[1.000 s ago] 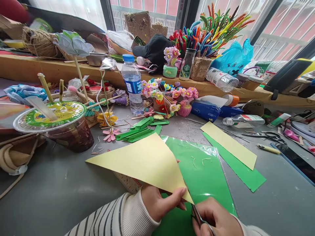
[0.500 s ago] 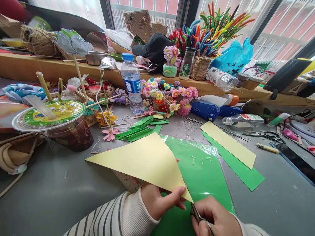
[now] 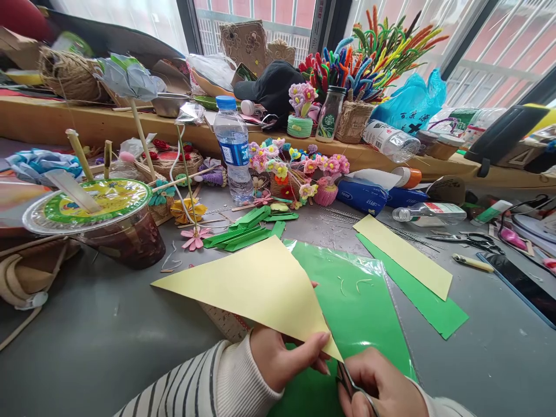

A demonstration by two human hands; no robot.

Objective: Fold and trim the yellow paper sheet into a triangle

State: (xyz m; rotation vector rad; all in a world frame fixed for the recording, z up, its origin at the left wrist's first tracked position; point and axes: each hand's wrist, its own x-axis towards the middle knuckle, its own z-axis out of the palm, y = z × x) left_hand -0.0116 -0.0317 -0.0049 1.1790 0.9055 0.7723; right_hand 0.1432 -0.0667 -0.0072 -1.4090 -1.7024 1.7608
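Observation:
My left hand (image 3: 289,356) pinches a pale yellow triangle of paper (image 3: 256,278) near its lower right corner, thumb on top and the other fingers mostly underneath. My right hand (image 3: 376,382) is closed round a pair of scissors (image 3: 351,382), its handles partly covered by my fingers. The scissors' blades meet the pointed corner of the paper; how far apart they are is hard to make out. Beneath both hands lies a green sheet in a clear plastic sleeve (image 3: 360,301), with a few thin yellow trimmings on it.
Green folded strips (image 3: 247,231) lie beyond the paper. To the right are yellow (image 3: 403,255) and green strips (image 3: 443,318), black scissors (image 3: 482,240) and a phone (image 3: 521,284). A lidded drink cup (image 3: 125,237) stands left, a water bottle (image 3: 234,156) behind, near crocheted flowers (image 3: 299,168).
Almost nothing differs. The paper's lower right tip and the scissors have shifted very slightly downward, and both hands keep their hold.

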